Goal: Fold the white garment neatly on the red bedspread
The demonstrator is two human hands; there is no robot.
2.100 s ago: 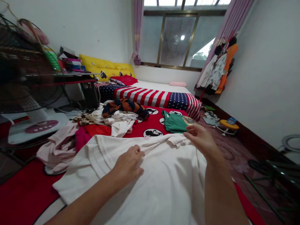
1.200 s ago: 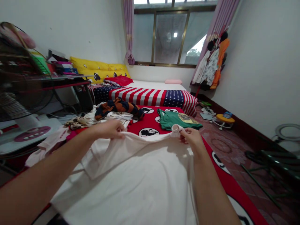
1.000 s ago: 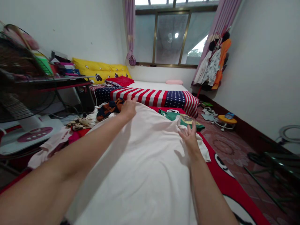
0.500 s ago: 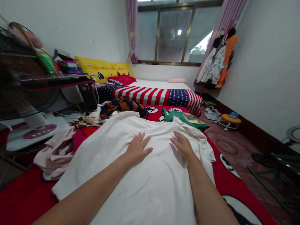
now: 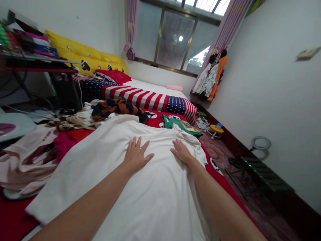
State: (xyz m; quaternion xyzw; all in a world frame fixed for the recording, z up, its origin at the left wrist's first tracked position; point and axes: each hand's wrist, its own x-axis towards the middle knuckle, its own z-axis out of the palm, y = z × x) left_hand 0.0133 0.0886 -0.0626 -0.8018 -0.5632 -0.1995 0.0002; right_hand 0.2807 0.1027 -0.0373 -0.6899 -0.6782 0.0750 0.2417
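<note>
A white T-shirt (image 5: pixel 152 197) lies spread over a red patterned blanket (image 5: pixel 220 182), with soft wrinkles across its cloth. My left hand (image 5: pixel 136 155) rests flat on the shirt, fingers spread and pointing away from me. To its right, my right hand (image 5: pixel 182 152) lies on the same cloth with its fingers stretched out. Past the right hand, one sleeve (image 5: pixel 202 154) sits bunched. A green T-shirt (image 5: pixel 184 125) lies just beyond the white one.
Piled clothes, among them a dark blue and brown garment (image 5: pixel 117 108) and a pale pink one (image 5: pixel 25 157), lie at the left. Behind stands a bed with a striped, starred cover (image 5: pixel 140 97). A green folding stool (image 5: pixel 265 174) and a yellow stool (image 5: pixel 217 129) stand on the right-hand floor.
The view has tilted and turned to the right, so the room appears shifted left. Both hands stay on the white T-shirt; the right hand now lies flatter against it.
</note>
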